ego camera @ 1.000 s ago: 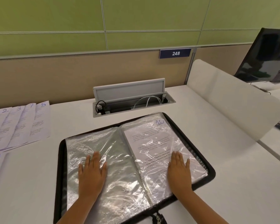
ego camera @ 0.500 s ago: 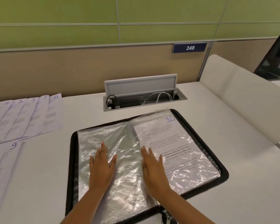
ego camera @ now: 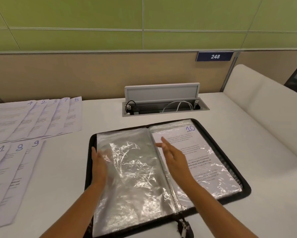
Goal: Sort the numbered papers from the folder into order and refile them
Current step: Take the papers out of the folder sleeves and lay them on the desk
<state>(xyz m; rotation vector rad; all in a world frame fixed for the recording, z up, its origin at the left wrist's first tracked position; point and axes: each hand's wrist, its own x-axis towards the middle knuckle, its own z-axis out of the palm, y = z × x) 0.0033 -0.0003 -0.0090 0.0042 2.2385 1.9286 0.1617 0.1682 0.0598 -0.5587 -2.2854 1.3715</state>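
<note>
The right hand [ego camera: 174,158] is hovering with straight, slightly spread fingers, gripping nothing, over the spine of the black zip-edged folder of clear plastic sleeves [ego camera: 243,182], its fingertips reaching onto the right-hand page. The left hand [ego camera: 99,164] is lying along the folder's left edge, fingers straight and together; a corner of the crinkled empty plastic sleeve [ego camera: 132,169] seems to be lying over its fingers, though I cannot tell whether it is pinching anything.

Right of the spine, the white printed sheet marked 10 [ego camera: 195,152] is sitting inside its sleeve. It looks like the one numbered paper not yet taken out.

Left of the folder, on the white desk [ego camera: 247,220], the fanned row of white sheets marked 4, 2, 3, 7, 5 [ego camera: 41,117] is lying farther back, and the nearer fan of white sheets marked 1, 8, 9 [ego camera: 15,169] is running off the frame edge. No 6 is showing; it may be hidden under a neighbour.

The risks, as I judge them: the sleeves are slick and creased, so sheet 10 could snag or crumple when pulled out. The fans are overlapping, so gathering them hastily could be burying a number and leaving the order wrong.

Behind the folder, the grey flip-up cable box [ego camera: 161,100] is standing open.
</note>
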